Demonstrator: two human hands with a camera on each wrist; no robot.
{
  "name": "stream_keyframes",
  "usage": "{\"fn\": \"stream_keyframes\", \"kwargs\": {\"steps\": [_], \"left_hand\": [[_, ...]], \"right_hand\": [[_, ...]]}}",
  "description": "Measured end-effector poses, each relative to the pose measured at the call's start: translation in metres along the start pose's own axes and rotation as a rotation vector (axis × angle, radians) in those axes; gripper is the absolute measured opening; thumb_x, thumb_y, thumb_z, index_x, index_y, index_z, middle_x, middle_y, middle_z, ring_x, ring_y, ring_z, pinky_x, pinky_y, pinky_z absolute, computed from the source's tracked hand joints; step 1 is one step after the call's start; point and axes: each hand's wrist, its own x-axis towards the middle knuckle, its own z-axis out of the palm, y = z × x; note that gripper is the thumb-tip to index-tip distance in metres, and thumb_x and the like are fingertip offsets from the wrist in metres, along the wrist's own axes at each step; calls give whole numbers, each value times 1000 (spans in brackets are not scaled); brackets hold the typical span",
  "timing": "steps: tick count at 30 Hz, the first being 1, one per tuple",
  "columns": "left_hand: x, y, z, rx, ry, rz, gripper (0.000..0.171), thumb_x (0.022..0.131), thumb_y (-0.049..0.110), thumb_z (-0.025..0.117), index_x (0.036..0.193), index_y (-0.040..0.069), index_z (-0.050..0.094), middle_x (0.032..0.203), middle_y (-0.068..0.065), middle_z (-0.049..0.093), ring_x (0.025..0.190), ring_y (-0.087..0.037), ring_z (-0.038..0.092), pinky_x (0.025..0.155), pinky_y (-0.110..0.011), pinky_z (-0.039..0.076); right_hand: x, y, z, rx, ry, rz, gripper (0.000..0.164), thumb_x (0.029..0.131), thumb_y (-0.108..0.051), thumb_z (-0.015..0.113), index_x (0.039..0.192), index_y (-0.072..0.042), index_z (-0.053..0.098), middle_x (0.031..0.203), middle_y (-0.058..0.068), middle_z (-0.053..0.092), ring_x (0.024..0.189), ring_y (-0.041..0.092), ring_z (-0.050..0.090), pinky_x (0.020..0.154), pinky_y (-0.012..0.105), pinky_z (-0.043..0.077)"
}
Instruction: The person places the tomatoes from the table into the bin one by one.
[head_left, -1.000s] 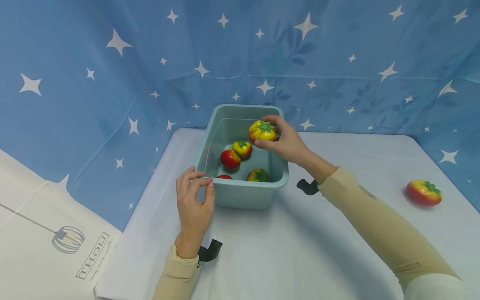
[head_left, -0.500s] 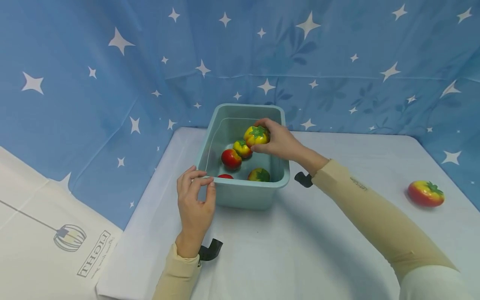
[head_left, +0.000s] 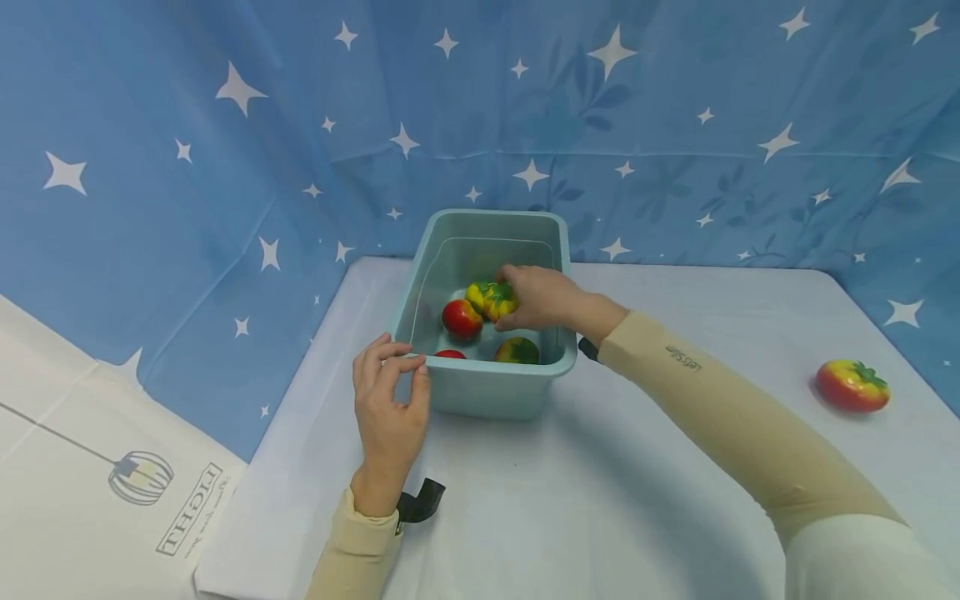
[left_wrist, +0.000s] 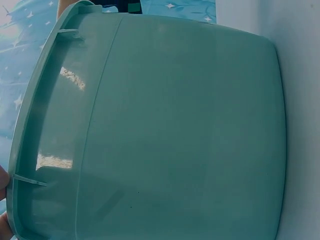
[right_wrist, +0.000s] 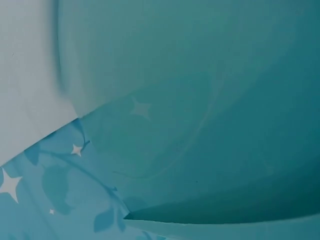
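The pale teal plastic bin (head_left: 487,392) stands on the white table. At its near left corner my left hand (head_left: 390,408) holds the rim with thumb and fingertips. My right hand (head_left: 546,298) reaches low inside the bin and grips a yellow-red toy tomato (head_left: 501,305) with a green leaf top; the fingers partly cover it. It sits right against a smaller yellow toy tomato (head_left: 476,292). Beside them lies a red toy tomato (head_left: 461,320). Nearer the front wall are a greenish toy tomato (head_left: 517,350) and a red one (head_left: 450,354), mostly hidden by the rim.
Another red-yellow toy tomato (head_left: 852,386) lies on the table (head_left: 675,517) at far right. A blue star-patterned cloth (head_left: 480,100) hangs behind the table. Both wrist views are filled mainly by the bin's walls (left_wrist: 175,125).
My right hand has moved down and left into the bin, lowering the toy tomato from rim height to beside the smaller yellow one. The left hand has stayed at the rim.
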Motion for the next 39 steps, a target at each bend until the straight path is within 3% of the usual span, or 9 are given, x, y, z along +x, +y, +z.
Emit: {"fn": "stream_keyframes", "kwargs": {"steps": [9, 14, 20, 24, 30, 39], "left_hand": [[-2, -1, 1, 14, -18, -23, 11, 81, 5, 57, 84, 8, 67, 101, -9, 57, 118, -29, 41, 98, -46, 33], [-2, -1, 2, 17, -17, -26, 11, 82, 6, 56, 84, 7, 66, 101, -9, 56, 119, -29, 41, 98, -47, 32], [-2, -1, 2, 3, -19, -31, 11, 82, 7, 56, 84, 7, 67, 100, -10, 56, 119, -29, 41, 98, -46, 32], [-2, -1, 2, 1, -21, -32, 11, 81, 6, 56, 84, 7, 67, 100, -11, 56, 119, -29, 41, 98, -45, 32], [-2, -1, 1, 20, -11, -23, 10, 81, 7, 56, 83, 7, 66, 100, -10, 56, 118, -29, 41, 97, -46, 33], [-2, -2, 0, 11, -9, -15, 11, 81, 7, 55, 83, 7, 67, 100, -9, 57, 118, -29, 42, 97, -46, 33]], "right_hand": [[1, 1, -1, 7, -48, 13, 71, 74, -36, 71, 133, -11, 40, 123, 8, 54, 107, 24, 50, 94, 42, 42], [-4, 4, -5, 42, 39, -45, 59, 76, -32, 70, 127, -11, 49, 117, 5, 58, 102, 22, 53, 90, 38, 45], [-25, 14, -18, 188, 164, -64, 44, 81, -29, 65, 121, -15, 55, 115, -1, 57, 102, 17, 52, 87, 37, 46], [-47, 35, -28, 303, 260, -13, 41, 86, -36, 58, 123, -20, 53, 121, -3, 53, 109, 21, 49, 87, 42, 45], [-84, 86, -36, 466, 412, 118, 47, 87, -47, 51, 125, -19, 52, 126, 2, 50, 115, 28, 47, 87, 50, 44], [-143, 158, -23, 431, 617, 284, 47, 89, -42, 50, 126, -13, 52, 130, 10, 49, 117, 32, 46, 89, 52, 41]]}}
